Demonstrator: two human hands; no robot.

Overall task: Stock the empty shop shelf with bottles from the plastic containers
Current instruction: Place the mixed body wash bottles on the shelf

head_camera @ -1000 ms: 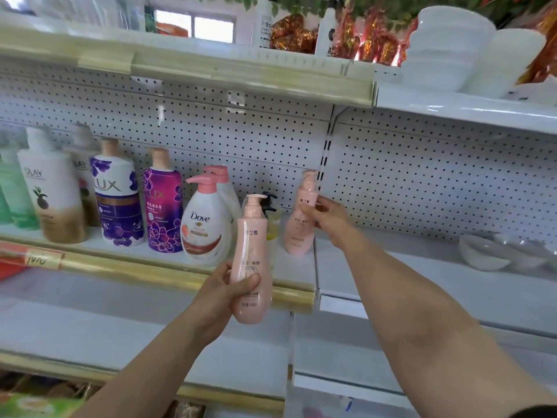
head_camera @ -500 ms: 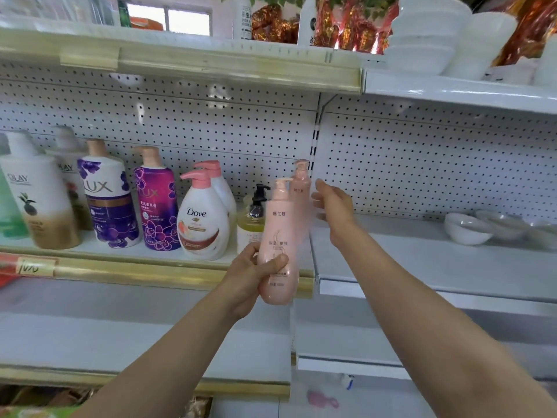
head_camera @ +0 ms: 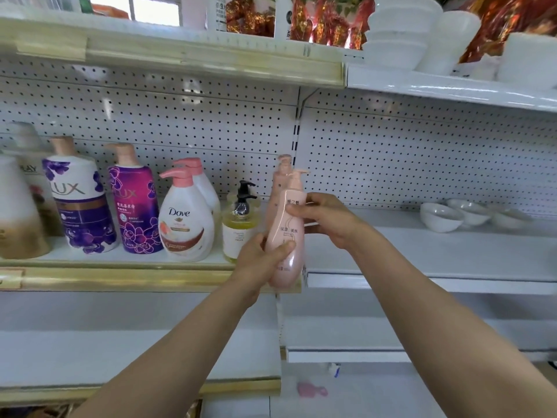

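Pegboard backs the shop shelf [head_camera: 120, 279] where, to the right of the Dove bottle [head_camera: 185, 224], you hold a pink pump bottle [head_camera: 287, 227] upright over the front edge, left hand [head_camera: 259, 260] wrapped round its base, right hand [head_camera: 328, 221] gripping its shoulder, a second pink bottle [head_camera: 278, 188] just behind.

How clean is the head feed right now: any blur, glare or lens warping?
Head view: the centre is sharp, the glossy pink plastic pump bottle legible apart from a thin glare streak; the white-and-gold bottle at the left edge is smeared; the small white bowls at right are soft; the window is blown out; shelf edges bow from the wide lens.
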